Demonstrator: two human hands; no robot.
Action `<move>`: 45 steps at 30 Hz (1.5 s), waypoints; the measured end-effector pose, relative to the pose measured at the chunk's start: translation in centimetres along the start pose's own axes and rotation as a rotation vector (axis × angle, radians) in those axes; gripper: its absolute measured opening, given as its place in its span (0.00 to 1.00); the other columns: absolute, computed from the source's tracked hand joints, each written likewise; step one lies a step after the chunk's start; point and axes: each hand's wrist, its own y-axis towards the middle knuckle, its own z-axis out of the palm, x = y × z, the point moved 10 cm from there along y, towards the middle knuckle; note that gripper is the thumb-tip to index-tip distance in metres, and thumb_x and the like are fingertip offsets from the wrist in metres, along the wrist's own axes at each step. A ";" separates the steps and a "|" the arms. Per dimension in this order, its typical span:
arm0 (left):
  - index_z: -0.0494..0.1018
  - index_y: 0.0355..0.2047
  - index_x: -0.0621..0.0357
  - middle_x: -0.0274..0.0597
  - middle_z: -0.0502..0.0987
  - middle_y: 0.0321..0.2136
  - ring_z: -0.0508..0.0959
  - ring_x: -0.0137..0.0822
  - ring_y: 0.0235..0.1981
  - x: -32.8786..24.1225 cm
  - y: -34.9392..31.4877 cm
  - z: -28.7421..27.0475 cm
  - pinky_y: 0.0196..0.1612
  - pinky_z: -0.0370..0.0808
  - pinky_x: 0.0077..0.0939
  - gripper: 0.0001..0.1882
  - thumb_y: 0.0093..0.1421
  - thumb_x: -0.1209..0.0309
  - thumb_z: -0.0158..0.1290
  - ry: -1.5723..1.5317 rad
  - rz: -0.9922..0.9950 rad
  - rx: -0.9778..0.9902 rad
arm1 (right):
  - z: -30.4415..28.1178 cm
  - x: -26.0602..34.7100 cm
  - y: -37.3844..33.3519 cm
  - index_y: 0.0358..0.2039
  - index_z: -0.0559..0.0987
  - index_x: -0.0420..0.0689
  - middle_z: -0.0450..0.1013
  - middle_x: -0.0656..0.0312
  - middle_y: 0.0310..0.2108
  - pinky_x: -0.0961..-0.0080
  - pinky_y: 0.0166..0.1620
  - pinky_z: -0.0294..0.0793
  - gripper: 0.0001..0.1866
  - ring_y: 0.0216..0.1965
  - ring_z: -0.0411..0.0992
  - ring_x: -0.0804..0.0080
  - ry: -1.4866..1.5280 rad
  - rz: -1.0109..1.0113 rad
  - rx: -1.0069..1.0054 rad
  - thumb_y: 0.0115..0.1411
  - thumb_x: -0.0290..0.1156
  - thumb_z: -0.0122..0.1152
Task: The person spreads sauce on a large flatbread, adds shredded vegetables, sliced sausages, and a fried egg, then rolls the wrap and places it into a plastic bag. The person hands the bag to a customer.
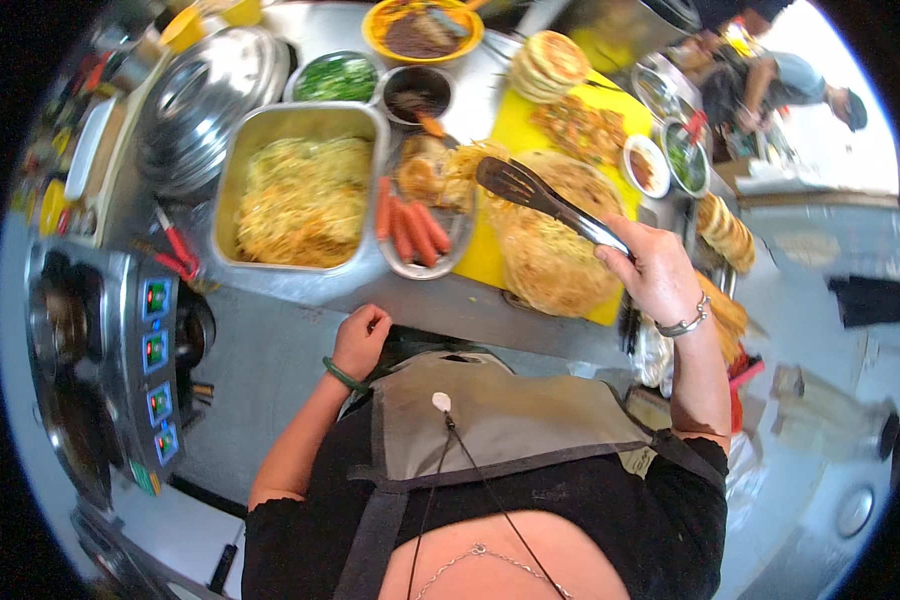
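Observation:
My right hand grips a pair of black-headed tongs with a metal handle, held slanting over a large round flatbread. Shredded filling lies on the flatbread, with strands close to the tong head at its far left side. Under the bread is a yellow cutting board. My left hand is curled with nothing visible in it, at the counter's near edge below an oval metal plate. On that plate lie several red sausages and some browned food.
A deep steel pan of shredded vegetables stands left of the plate. Beyond are a bowl of chopped greens, a sauce pot and stacked flatbreads. A cooker with lit displays is at left. Another person works at far right.

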 end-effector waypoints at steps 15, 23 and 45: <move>0.75 0.43 0.65 0.45 0.78 0.24 0.79 0.35 0.23 -6.7 8.6 15.7 0.30 0.76 0.30 0.12 0.61 0.71 0.54 0.268 0.207 0.045 | 9.7 -19.5 -11.0 0.39 0.75 0.44 0.77 0.51 0.30 0.56 0.36 0.78 0.15 0.33 0.77 0.50 -0.154 0.433 0.028 0.60 0.42 0.60; 0.77 0.32 0.64 0.53 0.80 0.25 0.80 0.51 0.28 -6.3 13.5 15.5 0.35 0.76 0.41 0.14 0.56 0.63 0.58 0.316 0.017 -0.163 | 12.9 -16.9 -6.1 0.39 0.74 0.43 0.77 0.50 0.32 0.59 0.36 0.78 0.15 0.33 0.78 0.52 -0.160 0.281 0.062 0.61 0.42 0.58; 0.69 0.26 0.60 0.31 0.69 0.18 0.67 0.22 0.21 -11.3 13.7 17.2 0.26 0.67 0.22 0.07 0.60 0.75 0.55 -0.053 0.180 0.067 | 16.6 -16.5 -10.2 0.46 0.73 0.46 0.76 0.49 0.31 0.55 0.35 0.77 0.17 0.32 0.77 0.50 0.090 0.428 -0.062 0.60 0.41 0.59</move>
